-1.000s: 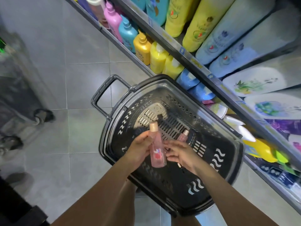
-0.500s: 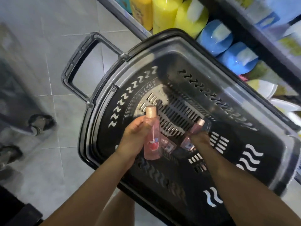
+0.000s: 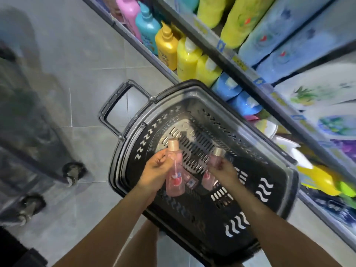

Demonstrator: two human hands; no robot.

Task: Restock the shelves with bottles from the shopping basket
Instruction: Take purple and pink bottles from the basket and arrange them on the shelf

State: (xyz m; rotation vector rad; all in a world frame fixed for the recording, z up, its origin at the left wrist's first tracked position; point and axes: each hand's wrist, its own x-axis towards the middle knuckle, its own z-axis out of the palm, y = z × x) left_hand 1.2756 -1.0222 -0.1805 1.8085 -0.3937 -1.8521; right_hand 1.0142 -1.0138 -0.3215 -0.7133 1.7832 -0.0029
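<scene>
A black shopping basket (image 3: 269, 191) stands on the floor beside the shelves (image 3: 227, 54). Above it my left hand (image 3: 154, 170) grips a clear pink bottle with a rose-gold cap (image 3: 174, 176), held upright. My right hand (image 3: 224, 170) is closed around a second pink bottle (image 3: 214, 162), lifted over the basket's slotted bottom. A third small pink bottle (image 3: 190, 180) lies in the basket between my hands, partly hidden.
Yellow, orange, teal and pink pump bottles (image 3: 185, 54) fill the lower shelf; large yellow and blue refill packs (image 3: 269, 39) fill the one above. A wheeled trolley (image 3: 28, 151) stands on the grey tiles at left. The basket handle (image 3: 115, 105) points to the upper left.
My right hand went down into the basket, closed on a second pink bottle and has lifted it. My left hand kept its bottle. The view pulled back from the basket.
</scene>
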